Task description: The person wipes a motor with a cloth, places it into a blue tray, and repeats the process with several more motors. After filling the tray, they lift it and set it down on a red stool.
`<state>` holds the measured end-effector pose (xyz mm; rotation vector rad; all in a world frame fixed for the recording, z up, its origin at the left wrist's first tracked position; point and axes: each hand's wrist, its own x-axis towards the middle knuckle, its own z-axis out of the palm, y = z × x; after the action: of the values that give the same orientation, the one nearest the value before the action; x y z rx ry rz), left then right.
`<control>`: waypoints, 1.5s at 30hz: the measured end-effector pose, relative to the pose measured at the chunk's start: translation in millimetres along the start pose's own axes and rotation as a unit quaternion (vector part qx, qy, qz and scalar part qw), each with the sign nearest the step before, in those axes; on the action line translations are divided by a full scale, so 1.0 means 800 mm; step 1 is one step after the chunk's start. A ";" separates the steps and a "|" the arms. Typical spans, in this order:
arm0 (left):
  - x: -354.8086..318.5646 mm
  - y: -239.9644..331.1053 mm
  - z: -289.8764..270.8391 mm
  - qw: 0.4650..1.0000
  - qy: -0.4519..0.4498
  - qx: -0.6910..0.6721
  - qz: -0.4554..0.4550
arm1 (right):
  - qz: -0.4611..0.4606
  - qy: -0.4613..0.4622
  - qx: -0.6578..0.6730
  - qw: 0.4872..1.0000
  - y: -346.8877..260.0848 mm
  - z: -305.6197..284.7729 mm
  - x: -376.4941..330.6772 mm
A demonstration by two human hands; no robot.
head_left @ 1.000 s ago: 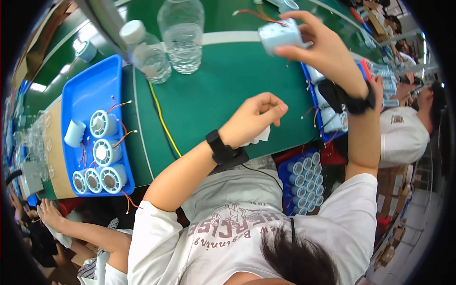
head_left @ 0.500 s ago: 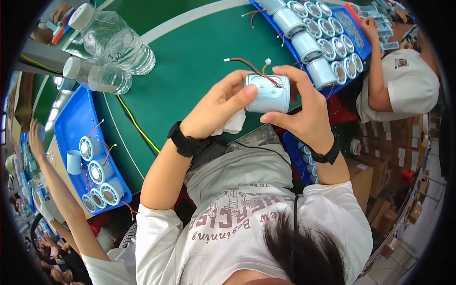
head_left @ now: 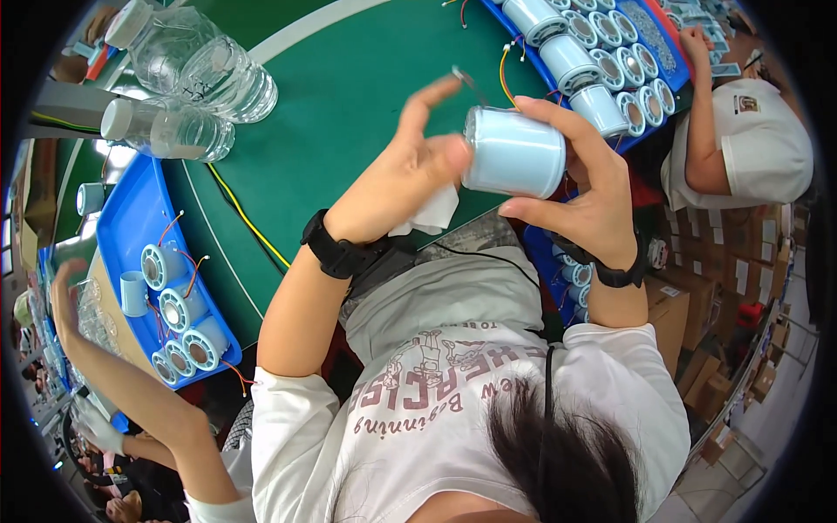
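A light blue cylindrical motor housing (head_left: 514, 155) lies on its side in the air above the green table. My right hand (head_left: 597, 187) grips it from the right, thumb below and fingers on top. At its left end is my left hand (head_left: 392, 179), somewhat blurred, with the thumb at the rim and the index finger stretched up, apart from the thumb. A yellow-and-dark wire lead (head_left: 506, 77) rises behind the housing. Near my left index fingertip shows a small pale connector (head_left: 457, 71). A crumpled white tissue (head_left: 433, 212) lies under my left wrist.
A blue tray (head_left: 138, 196) with several similar housings stands left; another blue tray (head_left: 641, 139) full of them stands far right. Clear plastic bottles (head_left: 231, 83) lie at the far left. A yellow-green cable (head_left: 235, 205) crosses the green table (head_left: 349, 78). Co-workers sit on both sides.
The housing has turned, so its plain side shows instead of the face with the wires. My left hand has loosened, its index finger lifting off. The left co-worker's arm has moved.
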<state>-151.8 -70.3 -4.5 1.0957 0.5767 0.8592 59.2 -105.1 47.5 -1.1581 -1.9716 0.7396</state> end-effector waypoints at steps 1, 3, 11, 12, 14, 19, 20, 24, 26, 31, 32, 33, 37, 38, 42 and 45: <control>0.002 0.000 0.003 1.000 0.000 0.000 0.000 | 0.048 -0.002 0.052 0.997 -0.003 -0.001 -0.002; 0.007 -0.001 0.011 0.992 -0.044 0.051 0.106 | 0.099 -0.003 0.103 0.990 -0.002 -0.002 -0.005; 0.003 0.006 -0.001 0.993 -0.121 0.011 -0.014 | 0.157 -0.053 0.182 0.969 0.003 -0.012 -0.011; 0.002 0.005 -0.002 0.991 -0.127 -0.001 -0.037 | 0.104 -0.039 0.127 0.986 0.001 -0.009 -0.010; 0.000 0.005 -0.002 0.991 -0.122 0.011 -0.052 | 0.000 -0.008 0.013 1.000 -0.001 -0.005 -0.010; 0.004 0.007 0.003 0.980 -0.165 0.036 -0.107 | -0.030 0.009 -0.025 0.999 0.011 -0.001 -0.024; 0.005 0.006 0.003 0.974 -0.189 0.035 -0.120 | 0.026 0.007 0.010 1.000 0.010 -0.006 -0.027; 0.011 0.005 0.005 0.980 -0.126 0.044 -0.146 | 0.164 0.018 0.071 0.984 0.027 -0.041 -0.061; 0.015 0.000 0.008 0.982 -0.121 0.047 -0.140 | 0.183 0.030 0.064 0.980 0.043 -0.060 -0.092; 0.022 -0.004 0.012 0.985 -0.092 0.064 -0.128 | 0.282 0.132 -0.022 0.950 0.061 -0.076 -0.148; 0.023 -0.006 0.011 0.985 -0.086 0.065 -0.135 | 0.268 0.137 -0.054 0.952 0.057 -0.079 -0.151; 0.024 -0.007 0.009 0.985 -0.087 0.068 -0.130 | 0.252 0.141 -0.085 0.954 0.054 -0.082 -0.151; 0.028 -0.008 0.002 0.990 -0.061 0.020 -0.127 | 0.105 0.188 -0.107 0.971 0.032 -0.101 -0.101; 0.027 -0.007 0.000 0.990 -0.054 0.008 -0.129 | 0.099 0.188 -0.107 0.971 0.029 -0.107 -0.086; 0.020 -0.003 -0.001 0.991 -0.030 -0.018 -0.127 | -0.016 0.200 -0.189 0.961 0.015 -0.123 -0.032; 0.017 0.001 0.001 0.991 -0.025 -0.024 -0.131 | 0.013 0.136 -0.132 0.982 -0.001 -0.120 -0.009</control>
<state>-143.3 -59.3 -3.5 0.9694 0.6387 0.6117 139.5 -100.6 101.1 -1.3635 -1.8610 0.3163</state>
